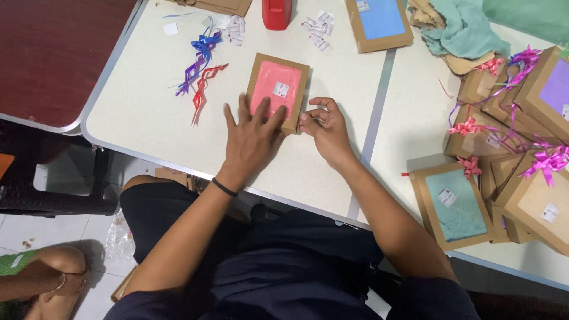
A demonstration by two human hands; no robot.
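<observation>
A brown cardboard box with a pink window [277, 90] lies flat on the white table [142, 112]. My left hand [252, 139] rests spread on the box's near end, fingers apart, pressing it down. At the box's near right corner my right hand [325, 127] has its fingers pinched together; what they hold is too small to tell. A black band circles my left wrist.
Blue, purple and red ribbons [198, 68] lie left of the box. A red tape dispenser [277, 13] and small white stickers [319, 26] sit behind it. A blue-window box [379, 24], teal cloth [462, 29] and stacked boxes with pink bows [515, 148] fill the right. Another person's arm [41, 278] shows at the lower left.
</observation>
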